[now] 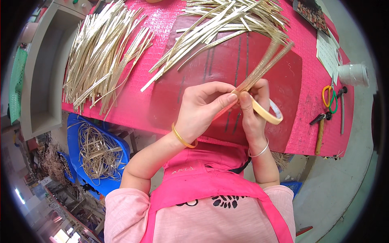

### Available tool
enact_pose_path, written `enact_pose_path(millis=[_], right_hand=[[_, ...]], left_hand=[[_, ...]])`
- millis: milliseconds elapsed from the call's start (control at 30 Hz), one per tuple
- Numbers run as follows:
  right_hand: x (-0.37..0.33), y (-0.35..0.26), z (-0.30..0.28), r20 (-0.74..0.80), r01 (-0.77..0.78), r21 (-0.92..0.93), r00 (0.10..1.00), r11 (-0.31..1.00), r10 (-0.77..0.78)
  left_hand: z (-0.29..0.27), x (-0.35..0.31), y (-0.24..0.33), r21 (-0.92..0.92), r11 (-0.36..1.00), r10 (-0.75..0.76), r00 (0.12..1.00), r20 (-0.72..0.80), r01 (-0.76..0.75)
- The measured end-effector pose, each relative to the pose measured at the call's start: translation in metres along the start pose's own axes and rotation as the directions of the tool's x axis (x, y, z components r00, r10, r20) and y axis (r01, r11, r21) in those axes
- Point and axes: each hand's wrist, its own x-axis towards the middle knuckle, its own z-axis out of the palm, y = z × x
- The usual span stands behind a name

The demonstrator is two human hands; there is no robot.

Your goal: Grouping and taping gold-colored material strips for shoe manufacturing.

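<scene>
In front of me both hands meet at a pair of flat gold strips [265, 62], which rise away toward the far right and look slightly blurred. My left hand [202, 105] is closed, thumb and forefinger pinching the strips' near end. Against it, my right hand [253, 109] presses its thumb on the same spot, its fingers curled behind. A roll of pale yellow tape [272, 117] sits against my right hand, beside the thumb. Just beyond lies a loose pile of gold strips [219, 24], partly on a dark red mat [194, 87].
Another heap of gold strips [105, 56] covers the table's left side. A blue bin [74, 139] with tangled strips stands below the edge. At right lie scissors [333, 103], a hammer [320, 135], a white spool [353, 75] and a paper sheet [327, 54]. A grey open box [44, 77] stands left.
</scene>
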Motion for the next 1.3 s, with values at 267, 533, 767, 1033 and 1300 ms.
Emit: enact_pose_path(millis=[267,533,767,1033,1300], right_hand=[[0.009,-0.02,-0.008,0.514,0.387,-0.436,0.848,0.812,-0.127],[0.018,-0.022,-0.059,0.562,0.071,-0.339,0.815,0.938,0.141],[0.015,-0.016,-0.029,0.49,0.007,-0.47,0.834,0.883,0.254],[0.005,-0.022,-0.066,0.096,-0.173,-0.293,0.973,0.94,0.209],[0.091,-0.014,-0.038,-0.097,0.007,0.022,0.995,1.0,-0.005]], left_hand=[[-0.021,-0.013,0.038,-0.119,0.861,-0.477,0.866,0.149,0.495],[-0.191,0.044,0.106,0.938,0.337,0.328,0.924,-0.195,0.078],[-0.034,0.197,-0.03,0.982,-0.08,0.475,0.859,0.19,-0.173],[-0.034,0.166,0.006,0.722,0.607,0.367,0.923,0.115,-0.331],[-0.002,0.099,0.051,0.24,0.962,-0.169,0.974,0.152,0.129]])
